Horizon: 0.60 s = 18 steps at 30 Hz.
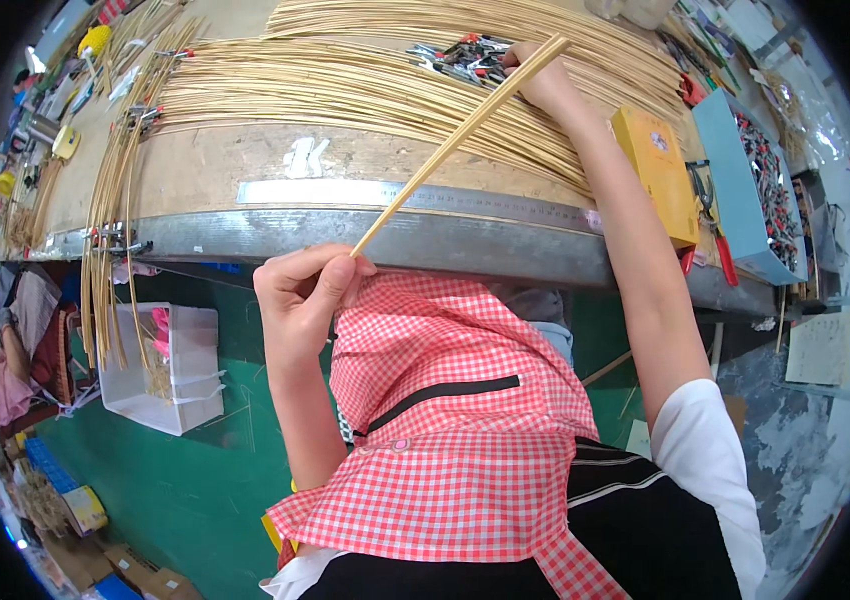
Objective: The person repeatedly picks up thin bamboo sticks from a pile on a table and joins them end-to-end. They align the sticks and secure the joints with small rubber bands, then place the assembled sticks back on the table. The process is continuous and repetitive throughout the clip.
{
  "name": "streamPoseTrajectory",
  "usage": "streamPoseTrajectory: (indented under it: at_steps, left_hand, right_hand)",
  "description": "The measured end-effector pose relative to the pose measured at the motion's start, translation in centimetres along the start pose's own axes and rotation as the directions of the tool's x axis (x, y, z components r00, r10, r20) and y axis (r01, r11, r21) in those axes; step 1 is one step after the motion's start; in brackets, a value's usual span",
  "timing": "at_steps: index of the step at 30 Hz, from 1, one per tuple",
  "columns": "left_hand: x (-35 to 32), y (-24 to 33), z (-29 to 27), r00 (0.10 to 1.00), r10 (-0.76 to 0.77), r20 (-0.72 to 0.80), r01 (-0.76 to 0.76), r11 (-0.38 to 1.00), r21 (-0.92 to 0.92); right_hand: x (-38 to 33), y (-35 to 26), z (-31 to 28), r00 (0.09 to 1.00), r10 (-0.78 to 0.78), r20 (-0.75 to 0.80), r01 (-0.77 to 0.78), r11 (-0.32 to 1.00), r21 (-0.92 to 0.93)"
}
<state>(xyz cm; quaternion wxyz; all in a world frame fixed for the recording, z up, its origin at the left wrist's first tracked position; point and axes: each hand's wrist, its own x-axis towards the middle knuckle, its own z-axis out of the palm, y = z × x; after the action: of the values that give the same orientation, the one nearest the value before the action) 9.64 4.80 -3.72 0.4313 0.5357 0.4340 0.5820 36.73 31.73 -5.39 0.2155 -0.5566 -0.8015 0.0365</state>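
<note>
We're pinching one end of a long thin pale bamboo strip [460, 135] w/ our left hand [300, 300], fingers closed tight on it. Our right hand [543, 78] is gripping the far end, over the heap of thin bamboo strips [345, 85] on the wooden counter [245, 165].

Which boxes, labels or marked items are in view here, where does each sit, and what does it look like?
Yellow box: right end of bench, flat, oblong, small round mark on top.
Blue tray: right of the yellow box, open, holds small clips.
Steel ruler: along bench front edge, long, grey, graduated.
White painted mark: bench top, above the ruler.
Paper sheet: lower right, pale, handwritten.
</note>
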Motion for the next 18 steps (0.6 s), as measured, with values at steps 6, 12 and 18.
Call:
streamPoseTrajectory:
  at_steps: [6, 12, 18]
  left_hand:
    - [0.0, 0.1, 0.4, 1.0, 0.002, -0.018, -0.002, 1.0, 0.016]
    - [-0.2, -0.6, 0.4, 0.999, 0.007, -0.037, -0.006, 1.0, 0.026]
    - [-0.1, -0.3, 1.0, 1.0, -0.002, -0.02, 0.003, 0.999, 0.037]
  right_hand:
    - [-0.8, 3.0, -0.5, 0.968, -0.062, -0.245, 0.035, 0.993, -0.111]
    - [-7.6, -3.6, -5.1, 0.977, 0.196, -0.088, -0.062, 0.648, 0.759]
    - [-16.2, -10.0, -2.0, 0.992, 0.071, 0.104, -0.12, 0.309, 0.943]
